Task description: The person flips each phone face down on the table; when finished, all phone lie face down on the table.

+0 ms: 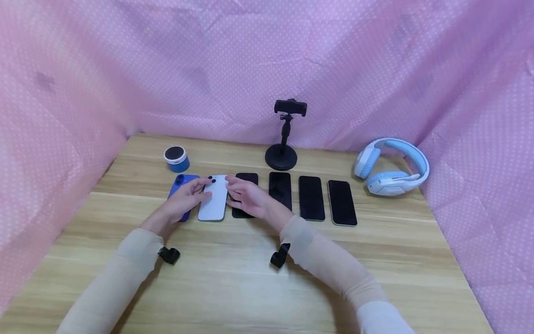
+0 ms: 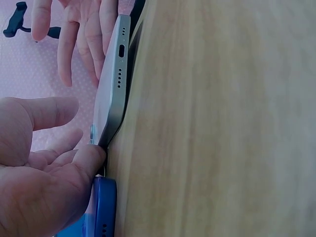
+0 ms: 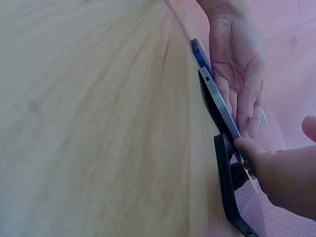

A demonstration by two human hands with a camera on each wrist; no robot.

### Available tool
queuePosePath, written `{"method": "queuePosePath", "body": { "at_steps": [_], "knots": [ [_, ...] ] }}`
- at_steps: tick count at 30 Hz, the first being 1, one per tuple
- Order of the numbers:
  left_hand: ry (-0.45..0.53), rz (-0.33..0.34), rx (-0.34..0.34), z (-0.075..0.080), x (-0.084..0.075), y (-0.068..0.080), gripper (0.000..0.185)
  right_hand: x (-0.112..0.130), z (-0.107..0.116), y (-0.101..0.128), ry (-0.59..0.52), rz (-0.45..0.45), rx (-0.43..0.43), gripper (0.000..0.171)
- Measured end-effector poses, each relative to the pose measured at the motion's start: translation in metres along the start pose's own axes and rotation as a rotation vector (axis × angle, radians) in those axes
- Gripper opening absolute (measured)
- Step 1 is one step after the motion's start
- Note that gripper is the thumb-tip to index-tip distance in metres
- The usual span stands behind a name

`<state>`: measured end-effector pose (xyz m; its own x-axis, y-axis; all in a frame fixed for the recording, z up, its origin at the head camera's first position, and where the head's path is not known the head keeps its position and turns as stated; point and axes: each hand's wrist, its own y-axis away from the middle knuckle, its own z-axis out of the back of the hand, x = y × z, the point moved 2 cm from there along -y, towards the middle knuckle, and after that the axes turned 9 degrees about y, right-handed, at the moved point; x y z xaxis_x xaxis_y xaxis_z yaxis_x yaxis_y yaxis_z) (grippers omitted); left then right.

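Lying tilted over the tabletop (image 1: pixel 233 287) between the blue phone (image 2: pixel 104 205) and a black phone (image 1: pixel 240 213), the white phone (image 1: pixel 214 204), pinched by the right hand (image 1: pixel 253 198) and touched by the left hand (image 1: pixel 181 200) with relaxed fingers, probably wants gentle, even support along both edges.

Left hand (image 2: pixel 39 192) is touching the pale phone's (image 2: pixel 112 84) edge just beside the blue phone (image 2: pixel 105 207), while right hand (image 2: pixel 86 32) is extending its fingers alongside, near the wooden tabletop (image 2: pixel 217 118).
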<state>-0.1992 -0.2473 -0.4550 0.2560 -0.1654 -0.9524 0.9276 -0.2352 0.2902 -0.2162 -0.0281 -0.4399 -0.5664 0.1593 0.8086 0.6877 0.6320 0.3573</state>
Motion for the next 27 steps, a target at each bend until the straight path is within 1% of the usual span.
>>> {"method": "queuePosePath", "body": {
  "at_steps": [5, 10, 19, 23, 27],
  "knots": [
    [0.014, 0.001, 0.003, -0.001, -0.003, -0.001, 0.054, 0.002, 0.0, 0.002, -0.005, 0.005, 0.003, 0.063],
    [0.006, 0.014, -0.008, -0.002, -0.004, 0.001, 0.055, 0.002, -0.001, 0.003, -0.006, 0.014, 0.018, 0.062],
    [-0.003, 0.015, -0.01, -0.002, -0.007, 0.005, 0.055, 0.004, -0.007, 0.006, -0.035, 0.034, 0.006, 0.059],
    [0.016, 0.024, 0.0, -0.003, -0.007, 0.008, 0.057, 0.006, -0.011, 0.008, -0.033, 0.052, 0.023, 0.06],
    [0.023, 0.019, 0.013, -0.004, -0.006, 0.008, 0.06, 0.006, -0.011, 0.009, -0.029, 0.063, 0.037, 0.061]
  ]
}}
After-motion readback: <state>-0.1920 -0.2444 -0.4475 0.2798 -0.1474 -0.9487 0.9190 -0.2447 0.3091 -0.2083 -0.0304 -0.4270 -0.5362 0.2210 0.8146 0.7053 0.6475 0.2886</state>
